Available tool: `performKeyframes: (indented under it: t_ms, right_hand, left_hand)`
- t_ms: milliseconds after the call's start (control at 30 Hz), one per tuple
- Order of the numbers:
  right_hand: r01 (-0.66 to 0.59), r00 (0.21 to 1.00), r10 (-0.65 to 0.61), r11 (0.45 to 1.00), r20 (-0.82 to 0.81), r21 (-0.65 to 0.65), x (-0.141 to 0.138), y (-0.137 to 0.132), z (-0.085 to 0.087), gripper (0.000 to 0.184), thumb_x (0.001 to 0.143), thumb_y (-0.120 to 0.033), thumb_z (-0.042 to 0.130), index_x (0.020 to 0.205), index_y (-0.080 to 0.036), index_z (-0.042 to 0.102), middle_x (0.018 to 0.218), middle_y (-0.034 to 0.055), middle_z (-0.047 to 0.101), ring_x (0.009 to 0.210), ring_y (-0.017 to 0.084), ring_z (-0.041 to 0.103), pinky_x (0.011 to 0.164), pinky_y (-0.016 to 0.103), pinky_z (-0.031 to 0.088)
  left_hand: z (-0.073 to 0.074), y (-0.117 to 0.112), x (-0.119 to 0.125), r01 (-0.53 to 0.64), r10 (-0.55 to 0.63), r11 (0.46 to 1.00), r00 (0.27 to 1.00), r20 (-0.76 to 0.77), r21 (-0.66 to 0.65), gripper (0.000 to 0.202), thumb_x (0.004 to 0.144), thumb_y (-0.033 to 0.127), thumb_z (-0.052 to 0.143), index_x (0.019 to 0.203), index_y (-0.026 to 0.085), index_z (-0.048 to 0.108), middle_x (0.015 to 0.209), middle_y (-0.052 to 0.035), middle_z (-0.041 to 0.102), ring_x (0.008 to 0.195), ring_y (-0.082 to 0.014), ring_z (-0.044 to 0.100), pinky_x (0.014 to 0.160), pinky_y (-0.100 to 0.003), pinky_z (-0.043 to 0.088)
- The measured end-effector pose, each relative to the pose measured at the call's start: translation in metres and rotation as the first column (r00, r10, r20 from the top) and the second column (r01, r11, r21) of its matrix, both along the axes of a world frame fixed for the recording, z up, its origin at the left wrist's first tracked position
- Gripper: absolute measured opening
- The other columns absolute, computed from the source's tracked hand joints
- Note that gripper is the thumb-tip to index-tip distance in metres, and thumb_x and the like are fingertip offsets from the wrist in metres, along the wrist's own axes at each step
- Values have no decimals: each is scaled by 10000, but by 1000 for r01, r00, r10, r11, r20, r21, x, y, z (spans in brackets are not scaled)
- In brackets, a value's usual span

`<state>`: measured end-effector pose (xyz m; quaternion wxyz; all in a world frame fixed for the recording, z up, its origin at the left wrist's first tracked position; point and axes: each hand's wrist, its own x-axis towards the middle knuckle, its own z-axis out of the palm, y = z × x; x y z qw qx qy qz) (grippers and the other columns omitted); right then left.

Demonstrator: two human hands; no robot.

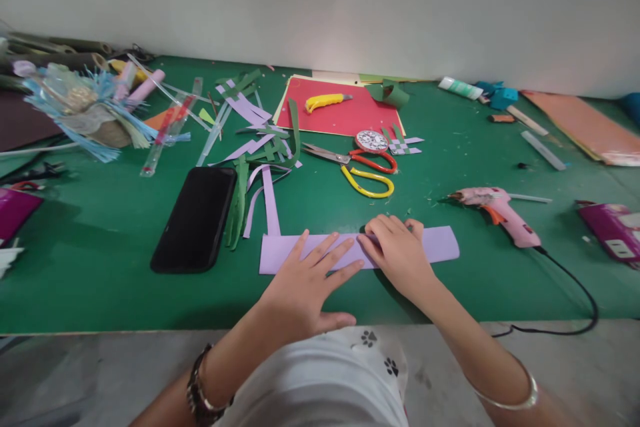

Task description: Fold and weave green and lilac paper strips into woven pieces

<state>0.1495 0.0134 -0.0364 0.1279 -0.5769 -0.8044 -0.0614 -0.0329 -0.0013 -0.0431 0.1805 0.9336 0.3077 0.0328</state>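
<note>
A long lilac paper strip lies flat on the green table near its front edge. My left hand rests on the strip's left half, fingers stretched out and spread, holding nothing. My right hand presses on the middle of the strip with its fingers bent and drawn together at the paper's upper edge. A narrower lilac strip runs up from the left end of the wide one.
A black phone lies left of the strip. Scissors with red and yellow handles, a yellow knife on red card, a pink glue gun with cord, and cut green and lilac strips lie behind.
</note>
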Motion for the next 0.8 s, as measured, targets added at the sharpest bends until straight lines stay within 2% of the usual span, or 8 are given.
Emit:
performKeyframes:
  t_ms: [167,433,800]
  right_hand:
    - [23,1000,-23,1000,4,-7,-1,0,0,241,842,-241,386,633,-174,485,609,-13,559,618,146,475,663,291,185]
    - [23,999,-23,1000,38,8,0,1,-2,277,858,-256,352,630,-175,487,603,-12,565,614,147,468,656,288,176]
    - [6,998,-7,1000,68,7,1,2,-3,274,851,-252,365,618,-177,488,607,-15,565,622,143,470,682,293,181]
  left_hand:
    - [0,0,0,1,-1,1000,1000,0,1,671,761,614,331,1317,244,261,1408,-77,229,1288,-288,162,981,-608,96]
    - [1,3,-1,39,-39,999,999,22,-30,722,716,699,243,1313,292,259,1416,-107,187,1274,-343,173,907,-695,47]
    - [2,3,-14,41,-40,998,999,31,-47,708,723,696,238,1299,289,293,1409,-64,230,1270,-321,200,940,-660,37]
